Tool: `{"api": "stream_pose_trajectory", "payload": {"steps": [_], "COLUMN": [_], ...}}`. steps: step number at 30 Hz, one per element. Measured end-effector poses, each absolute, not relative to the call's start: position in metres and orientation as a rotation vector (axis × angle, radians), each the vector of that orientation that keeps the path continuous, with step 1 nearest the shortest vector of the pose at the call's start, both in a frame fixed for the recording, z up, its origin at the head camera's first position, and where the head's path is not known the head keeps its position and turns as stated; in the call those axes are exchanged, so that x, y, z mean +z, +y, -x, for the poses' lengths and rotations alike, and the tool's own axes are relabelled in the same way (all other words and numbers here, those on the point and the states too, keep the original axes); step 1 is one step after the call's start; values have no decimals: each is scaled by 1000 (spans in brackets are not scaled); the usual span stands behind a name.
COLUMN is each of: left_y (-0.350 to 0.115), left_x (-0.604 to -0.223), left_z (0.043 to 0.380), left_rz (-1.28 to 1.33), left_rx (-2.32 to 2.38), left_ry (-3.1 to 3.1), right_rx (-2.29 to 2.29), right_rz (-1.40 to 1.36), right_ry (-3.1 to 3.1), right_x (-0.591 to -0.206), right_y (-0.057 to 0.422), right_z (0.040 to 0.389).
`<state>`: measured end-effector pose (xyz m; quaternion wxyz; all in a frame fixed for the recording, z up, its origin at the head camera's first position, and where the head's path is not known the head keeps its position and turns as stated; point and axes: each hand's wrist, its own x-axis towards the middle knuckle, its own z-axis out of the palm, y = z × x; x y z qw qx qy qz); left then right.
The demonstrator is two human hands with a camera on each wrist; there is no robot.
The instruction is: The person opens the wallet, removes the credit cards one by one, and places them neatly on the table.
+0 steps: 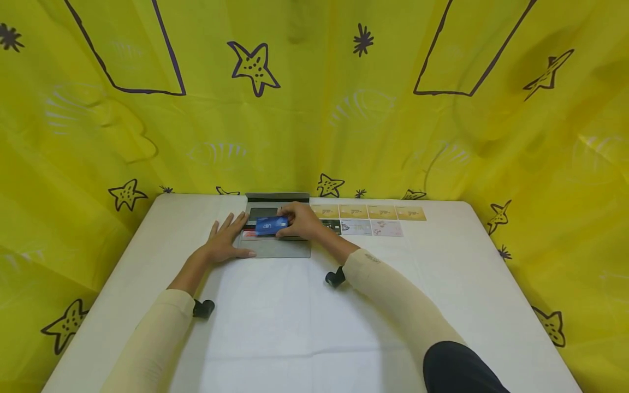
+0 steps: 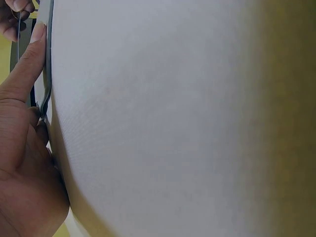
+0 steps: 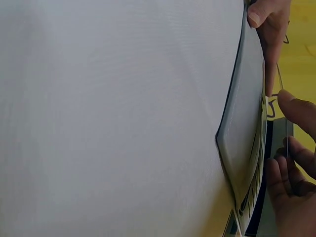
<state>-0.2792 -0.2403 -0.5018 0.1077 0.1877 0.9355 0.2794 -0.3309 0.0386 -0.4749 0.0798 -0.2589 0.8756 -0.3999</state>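
A grey card wallet (image 1: 282, 250) lies unfolded at the far side of the table, with card slots across its middle. My right hand (image 1: 303, 220) pinches a blue card (image 1: 265, 226) between thumb and fingers, just over those slots. The right wrist view shows the card edge-on in the right hand (image 3: 298, 192), above the wallet (image 3: 244, 108). Fingers spread, my left hand (image 1: 224, 241) rests on the wallet's left side; its thumb (image 2: 29, 64) lies along the near flap. A red and white card (image 1: 249, 234) shows partly in a slot below the blue one.
Right of the wallet lies a row of several gold cards (image 1: 368, 212). Below it are a dark card (image 1: 333, 225), a silver card (image 1: 356, 227) and a pale pink-patterned card (image 1: 386, 228). A yellow curtain (image 1: 314, 109) hangs behind the white table (image 1: 265, 322).
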Motion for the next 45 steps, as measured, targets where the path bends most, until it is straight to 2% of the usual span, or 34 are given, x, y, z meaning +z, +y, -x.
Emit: {"api": "stream_pose_trajectory", "payload": {"steps": [45], "left_y": [-239], "left_x": [-502], "left_z": [279], "left_rz": [-546], "left_rx": [796], "left_ry": [2763], "right_rx": [-1343], "right_rz": [649], "right_ry": [2678], "right_x": [-470], "right_y": [114], "right_z": [305]}}
